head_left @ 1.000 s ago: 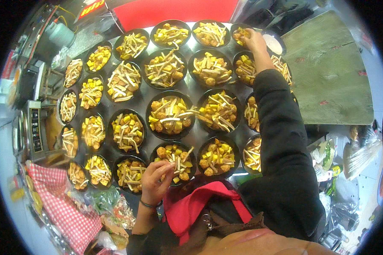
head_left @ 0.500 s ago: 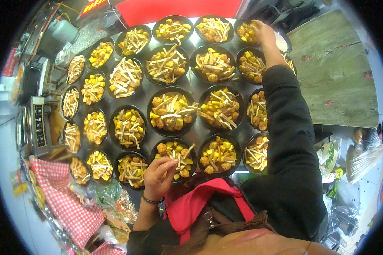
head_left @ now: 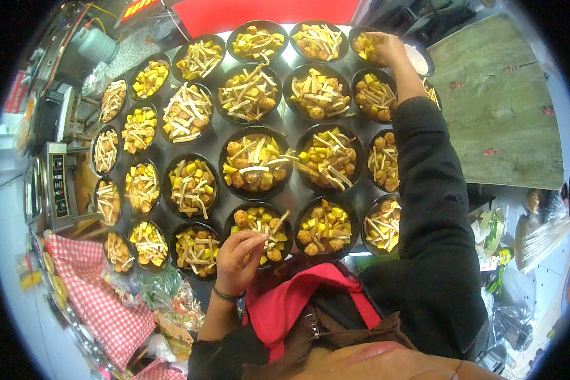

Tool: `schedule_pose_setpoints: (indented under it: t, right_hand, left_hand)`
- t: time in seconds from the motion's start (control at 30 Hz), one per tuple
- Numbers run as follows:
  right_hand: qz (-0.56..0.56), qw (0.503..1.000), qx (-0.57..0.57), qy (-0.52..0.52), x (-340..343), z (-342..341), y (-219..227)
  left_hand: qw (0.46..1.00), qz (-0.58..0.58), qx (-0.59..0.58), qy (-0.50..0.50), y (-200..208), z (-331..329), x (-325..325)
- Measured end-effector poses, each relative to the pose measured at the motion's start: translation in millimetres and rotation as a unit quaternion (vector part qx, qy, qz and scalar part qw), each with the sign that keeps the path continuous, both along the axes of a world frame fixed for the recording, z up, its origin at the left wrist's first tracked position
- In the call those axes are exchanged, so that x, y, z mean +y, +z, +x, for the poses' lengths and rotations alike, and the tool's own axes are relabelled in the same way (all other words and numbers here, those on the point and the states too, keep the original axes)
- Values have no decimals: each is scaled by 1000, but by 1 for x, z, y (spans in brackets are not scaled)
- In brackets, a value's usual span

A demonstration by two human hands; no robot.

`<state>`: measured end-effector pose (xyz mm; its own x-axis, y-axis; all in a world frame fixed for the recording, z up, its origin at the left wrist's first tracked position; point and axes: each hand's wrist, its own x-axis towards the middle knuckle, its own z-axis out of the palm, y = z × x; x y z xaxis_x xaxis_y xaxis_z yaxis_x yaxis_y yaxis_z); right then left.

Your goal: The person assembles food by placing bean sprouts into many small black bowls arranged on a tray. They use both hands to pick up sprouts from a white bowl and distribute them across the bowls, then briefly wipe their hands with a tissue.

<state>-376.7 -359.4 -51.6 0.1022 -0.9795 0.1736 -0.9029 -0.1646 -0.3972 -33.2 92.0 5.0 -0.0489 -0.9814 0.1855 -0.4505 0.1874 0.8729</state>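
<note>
Rows of black round bowls cover a dark metal table (head_left: 284, 120), each holding yellow chunks, browned balls and mostly pale strips. My right arm stretches to the far right. There my right hand (head_left: 388, 50) is over the right side of a far bowl (head_left: 354, 37), its fingers bent down among the food. What they grip is hidden. Close to my body, my left hand (head_left: 239, 258) hovers at the left edge of a near bowl (head_left: 235, 216). Its fingers are pinched together, and anything between them is too small to make out.
A greenish board (head_left: 500, 107) lies at the right. Beside my right hand is a black bowl with a pale inside (head_left: 417, 59). A red-checked cloth (head_left: 101, 285) and plastic bags (head_left: 164, 288) are at the lower left; a gas cylinder (head_left: 96, 45) stands far left.
My right hand has shifted slightly left, further over the far bowl, and its fingers dip toward the food. My left hand has stayed nearly still, its fingertips a little lower and closer together.
</note>
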Motion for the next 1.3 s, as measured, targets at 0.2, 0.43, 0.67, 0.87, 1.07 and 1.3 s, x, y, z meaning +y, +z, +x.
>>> schedule_pose_setpoints:
  t: [0.2,0.43,0.67,0.87,1.07,1.3]
  right_hand:
    - [7,971,-239,-27,12,-17,15]
    - [131,894,-421,-75,91,-65,50]
    - [264,792,-550,-7,272,-107,69]
    - [295,841,-436,-124,389,-98,90]
    - [219,871,-401,-181,452,-66,63]
    - [95,968,-170,-158,441,-41,30]
  left_hand:
    - [1000,4,5,-4,2,0,0]
    - [1000,-18,13,-9,8,-1,-1]
    - [995,-83,-4,-49,12,-2,0]
    - [992,-92,-21,-80,25,-6,5]
    - [988,-78,33,-132,31,-18,13]
    - [980,-100,17,-173,36,-30,18]
